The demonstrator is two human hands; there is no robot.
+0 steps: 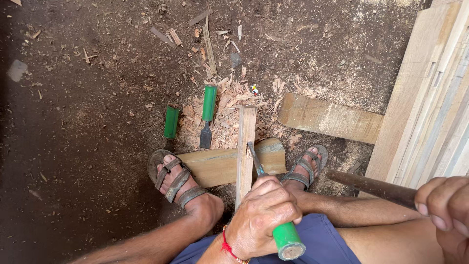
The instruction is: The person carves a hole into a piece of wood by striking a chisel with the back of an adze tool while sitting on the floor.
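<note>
green-handled chisel (273, 205) on upright wood strip (245, 151)

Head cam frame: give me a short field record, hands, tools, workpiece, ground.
left hand: left hand gripping a green-handled chisel, blade on the strip
right hand: right hand holding a dark hammer handle, head out of view
workpiece: narrow wooden strip lying across a wood block
feet: sandalled left foot on the block's end
spare tools: second green chisel and a third green handle on the ground
ground: dirt with wood chips
right side: stacked planks
</note>
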